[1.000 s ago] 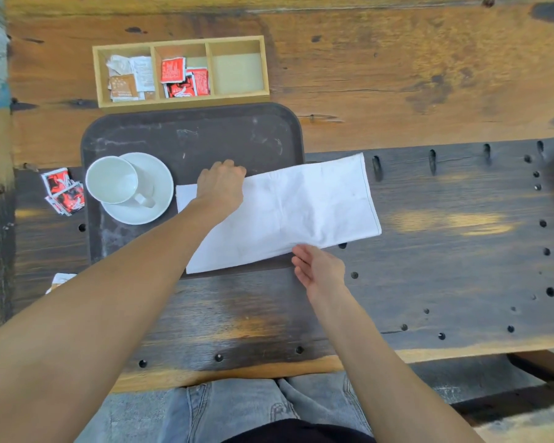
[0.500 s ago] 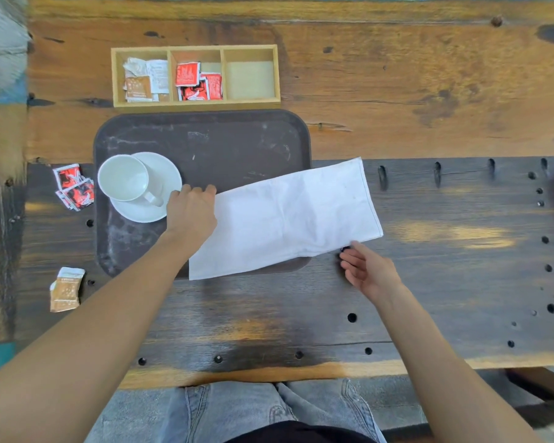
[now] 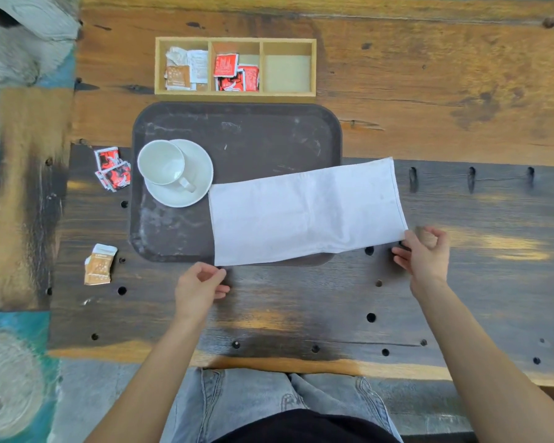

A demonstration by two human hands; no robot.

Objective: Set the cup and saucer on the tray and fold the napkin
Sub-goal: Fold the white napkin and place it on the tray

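We see the cup upright on its saucer, at the left of the dark tray; that part of the task looks done. The napkin lies as a long white strip, its long axis running left to right with the right end tilted slightly far. Its left half rests on the tray and its right half overhangs onto the wooden table. Both hands sit at the strip's near edge. The left hand hovers just beside the near left corner, fingers loosely curled and holding nothing. The right hand meets the near right corner with thumb and forefinger; we cannot tell whether they have pinched the cloth. We judge that the next fold turns on this layout: each hand is nearest one end of the strip, so either end could be carried across to the other.
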